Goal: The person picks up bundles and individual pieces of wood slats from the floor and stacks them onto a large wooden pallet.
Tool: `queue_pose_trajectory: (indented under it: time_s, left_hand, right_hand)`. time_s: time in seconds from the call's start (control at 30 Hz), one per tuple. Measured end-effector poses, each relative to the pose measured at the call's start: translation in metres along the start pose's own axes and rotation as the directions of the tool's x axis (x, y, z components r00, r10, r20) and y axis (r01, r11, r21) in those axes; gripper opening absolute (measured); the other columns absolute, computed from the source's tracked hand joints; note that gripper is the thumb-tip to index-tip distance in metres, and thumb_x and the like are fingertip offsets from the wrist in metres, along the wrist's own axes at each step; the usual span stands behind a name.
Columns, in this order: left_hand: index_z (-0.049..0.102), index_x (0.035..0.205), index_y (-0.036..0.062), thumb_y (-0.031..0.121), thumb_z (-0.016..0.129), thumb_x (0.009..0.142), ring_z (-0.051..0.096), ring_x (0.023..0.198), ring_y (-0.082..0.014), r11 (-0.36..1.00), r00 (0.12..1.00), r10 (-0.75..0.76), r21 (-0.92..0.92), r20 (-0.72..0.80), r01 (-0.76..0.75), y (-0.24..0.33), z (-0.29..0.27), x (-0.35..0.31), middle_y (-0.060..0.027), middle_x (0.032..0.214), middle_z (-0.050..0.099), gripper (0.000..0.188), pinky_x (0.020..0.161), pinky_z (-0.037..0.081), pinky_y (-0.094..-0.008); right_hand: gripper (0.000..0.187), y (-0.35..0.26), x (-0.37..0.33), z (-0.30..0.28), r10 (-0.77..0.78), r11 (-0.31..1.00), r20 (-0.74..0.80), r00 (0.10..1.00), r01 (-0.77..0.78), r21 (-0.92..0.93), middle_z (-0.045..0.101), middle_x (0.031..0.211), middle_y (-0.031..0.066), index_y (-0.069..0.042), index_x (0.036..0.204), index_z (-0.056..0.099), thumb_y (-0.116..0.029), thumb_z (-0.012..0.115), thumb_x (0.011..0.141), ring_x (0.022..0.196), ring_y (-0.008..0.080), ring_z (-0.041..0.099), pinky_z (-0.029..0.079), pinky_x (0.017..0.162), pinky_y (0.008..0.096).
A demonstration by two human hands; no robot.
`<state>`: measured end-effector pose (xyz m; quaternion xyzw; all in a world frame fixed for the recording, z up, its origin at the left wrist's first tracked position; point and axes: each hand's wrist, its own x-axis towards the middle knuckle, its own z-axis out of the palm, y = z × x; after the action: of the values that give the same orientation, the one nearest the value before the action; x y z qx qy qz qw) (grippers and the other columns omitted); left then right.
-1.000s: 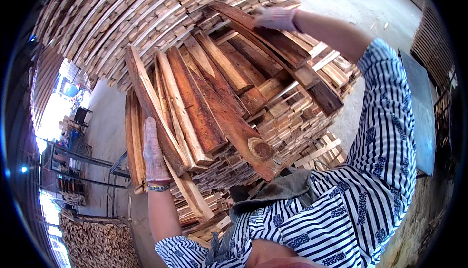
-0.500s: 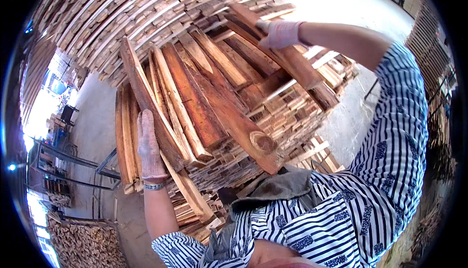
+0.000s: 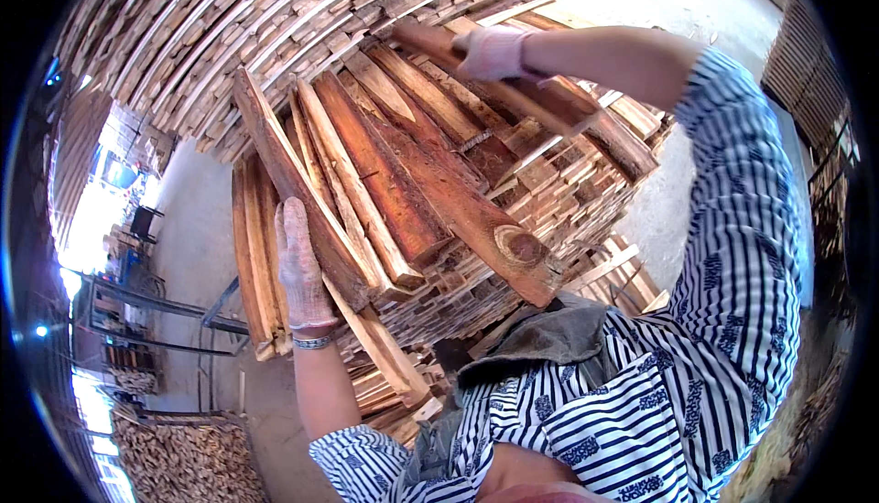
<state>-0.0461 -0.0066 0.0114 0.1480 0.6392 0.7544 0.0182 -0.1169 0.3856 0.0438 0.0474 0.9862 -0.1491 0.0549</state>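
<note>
My left hand (image 3: 300,270), in a pale knitted glove, lies with its fingers stretched out flat. It rests against the side of a long bark-edged plank (image 3: 295,183) at the left of a heap of rough boards. My right hand (image 3: 494,53), gloved too, reaches across to the far right of the heap. Its fingers are wrapped over a dark reddish-brown plank (image 3: 531,105), which is tilted and smeared by motion. Between the hands lie a reddish slab (image 3: 380,169) and a wide board with a round knot (image 3: 490,233).
The heap sits on a stack of short wood pieces (image 3: 549,192). Behind it rises a large layered wall of stacked lumber (image 3: 275,18). A dark metal frame (image 3: 165,306) stands at the left, above a pile of cut wood (image 3: 188,457). Concrete floor (image 3: 705,9) shows at the far right.
My right hand has moved left over the heap, carrying the dark plank with it. The left hand keeps its place against the bark-edged plank. The whole view has shifted slightly.
</note>
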Motion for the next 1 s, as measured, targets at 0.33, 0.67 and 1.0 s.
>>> queue_pose_trajectory:
  time_s: [0.33,0.67,1.0]
  left_hand:
    - [0.038,0.145,-0.0007,0.046,0.054,0.101,0.056,0.117,-0.0210,0.963,0.994,0.024,0.268,-0.103,0.004,0.003,0.000,0.002,-0.0143,0.135,0.054,0.066,0.101,0.046,-0.0323]
    - [0.042,0.141,-0.0019,0.045,0.055,0.101,0.057,0.116,-0.0202,0.988,0.994,0.038,0.152,-0.107,-0.021,-0.006,-0.011,0.005,-0.0140,0.129,0.058,0.063,0.102,0.045,-0.0325]
    - [0.044,0.145,-0.0016,0.027,0.043,0.105,0.040,0.140,-0.0280,0.643,0.929,0.300,0.673,0.219,-0.366,0.011,-0.024,0.007,-0.0175,0.150,0.044,0.049,0.118,0.031,-0.0364]
  right_hand:
    - [0.056,-0.023,0.000,0.014,-0.228,0.973,0.003,0.974,0.228,-0.020,0.060,0.130,0.0234,-0.002,0.138,0.049,-0.043,0.045,0.101,0.118,0.0357,0.061,0.046,0.102,0.0475]
    - [0.096,0.064,-0.046,0.002,0.084,0.974,0.005,0.996,-0.083,0.209,0.052,0.138,0.0283,0.001,0.150,0.028,-0.038,0.074,0.075,0.125,0.0342,0.056,0.045,0.103,0.0424]
    - [0.063,0.053,0.012,0.018,-0.147,0.960,-0.114,0.983,0.169,0.222,0.056,0.136,0.0238,-0.006,0.144,0.041,-0.049,0.048,0.099,0.127,0.0348,0.054,0.042,0.106,0.0433]
